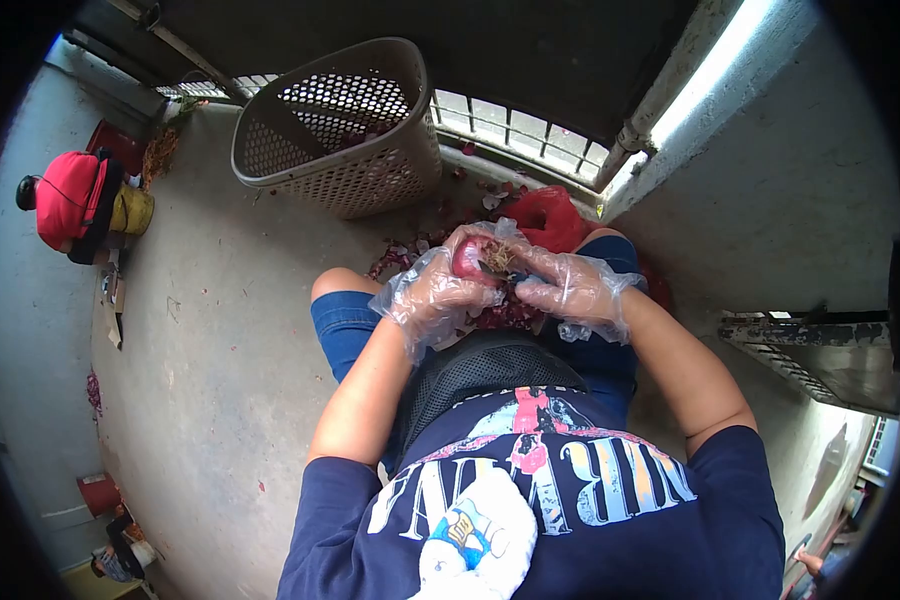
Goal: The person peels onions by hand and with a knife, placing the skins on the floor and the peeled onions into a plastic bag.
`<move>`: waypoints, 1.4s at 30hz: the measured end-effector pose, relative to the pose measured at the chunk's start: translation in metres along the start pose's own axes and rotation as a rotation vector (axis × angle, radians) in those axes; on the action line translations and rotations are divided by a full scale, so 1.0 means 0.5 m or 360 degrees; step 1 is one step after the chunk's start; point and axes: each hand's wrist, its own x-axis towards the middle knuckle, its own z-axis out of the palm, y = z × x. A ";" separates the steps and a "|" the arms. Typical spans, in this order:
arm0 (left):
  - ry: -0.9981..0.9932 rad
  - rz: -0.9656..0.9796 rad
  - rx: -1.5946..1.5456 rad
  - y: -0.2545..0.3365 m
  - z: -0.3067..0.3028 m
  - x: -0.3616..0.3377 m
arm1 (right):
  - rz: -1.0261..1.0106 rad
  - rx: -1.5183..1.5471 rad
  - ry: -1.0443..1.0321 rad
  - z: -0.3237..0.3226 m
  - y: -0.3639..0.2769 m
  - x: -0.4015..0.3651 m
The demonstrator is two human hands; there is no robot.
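Concrete floor (pixel 200 330), red onion (pixel 468 262) in play

Near the basket (pixel 395 178), on the person's side, the red onion sits with the left hand (pixel 432 288) wrapped around it! The right hand (pixel 578 285) crowds its root end, fingers narrow, a dark blade-like tool (pixel 489 268) showing; whether they grip it, one cannot tell. Root-end trimming looks under way, and the next move calls for a steady onion.

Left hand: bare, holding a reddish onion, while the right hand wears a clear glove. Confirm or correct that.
Correction: the head view shows the left hand in a clear glove, not bare. It does hold the reddish onion, and the right hand does wear a clear glove.
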 end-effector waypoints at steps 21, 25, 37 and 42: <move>0.0665 0.0213 -0.0572 -0.033 0.076 0.008 | 0.0080 0.0150 0.0408 0.042 0.022 0.035; 0.0689 0.0200 -0.0643 -0.052 0.069 0.011 | 0.0295 0.0358 0.0327 0.044 0.022 0.039; 0.0016 -0.0315 -0.0672 0.001 0.009 -0.014 | -0.0014 -0.0228 0.0094 0.001 0.015 0.017; 0.0157 -0.0220 -0.0486 0.002 0.017 -0.007 | 0.0216 -0.0113 0.0285 0.029 0.023 0.030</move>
